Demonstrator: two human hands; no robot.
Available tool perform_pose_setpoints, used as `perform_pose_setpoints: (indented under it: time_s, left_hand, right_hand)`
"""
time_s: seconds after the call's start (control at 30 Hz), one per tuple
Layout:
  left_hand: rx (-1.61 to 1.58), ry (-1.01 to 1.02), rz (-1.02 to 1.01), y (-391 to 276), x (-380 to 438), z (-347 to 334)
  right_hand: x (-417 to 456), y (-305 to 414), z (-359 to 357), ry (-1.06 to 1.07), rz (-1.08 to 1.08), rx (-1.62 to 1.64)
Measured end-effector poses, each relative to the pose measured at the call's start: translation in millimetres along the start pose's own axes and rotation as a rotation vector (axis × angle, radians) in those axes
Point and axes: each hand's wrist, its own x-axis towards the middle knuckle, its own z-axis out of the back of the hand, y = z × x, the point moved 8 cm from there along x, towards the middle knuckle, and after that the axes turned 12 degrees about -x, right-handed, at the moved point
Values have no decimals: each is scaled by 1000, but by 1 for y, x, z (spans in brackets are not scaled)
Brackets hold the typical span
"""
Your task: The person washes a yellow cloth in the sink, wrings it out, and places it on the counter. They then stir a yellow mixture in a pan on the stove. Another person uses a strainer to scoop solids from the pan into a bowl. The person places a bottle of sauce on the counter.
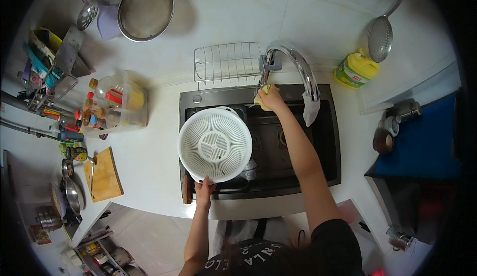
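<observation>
My left hand (204,192) grips the near rim of a white plastic colander (215,146), which sits over the left part of a dark kitchen sink (332,138). A few small dark bits cling to the colander's inside. At the back of the sink, my right hand (272,98) has its fingers around a yellow cloth (262,101) by the base of the chrome faucet (298,62). A white sleeve (310,109) hangs from the spout, to the right of that hand. Part of a clear, crumpled item (249,170) shows beside the colander.
Behind the sink stands a wire rack (227,63). A yellow detergent jug (356,69) is at the back right. Leftward are a plastic bin of bottles (138,104) and a wooden cutting board (106,175) with a spoon. A blue-topped surface (421,142) is on the right.
</observation>
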Motion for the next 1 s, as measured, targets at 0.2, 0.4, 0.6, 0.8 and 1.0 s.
perform_pose_setpoints:
  time_s: [0.2, 0.4, 0.6, 0.8, 1.0]
  left_hand:
    - [34, -53, -4, 9, -12, 8]
    - [-22, -7, -18, 14, -26, -1]
    - [-39, -11, -25, -3, -48, 3]
    - [-62, -7, -71, -7, -55, 23]
    - [-57, 3, -79, -29, -67, 12]
  right_hand:
    - [-20, 22, 25, 118, 62, 267]
    - [-67, -1, -71, 17, -642, 1518]
    - [-62, 23, -84, -268, -1049, 1456]
    - [-116, 142, -28, -22, -587, 1051]
    - [-198, 206, 104, 79, 64, 929]
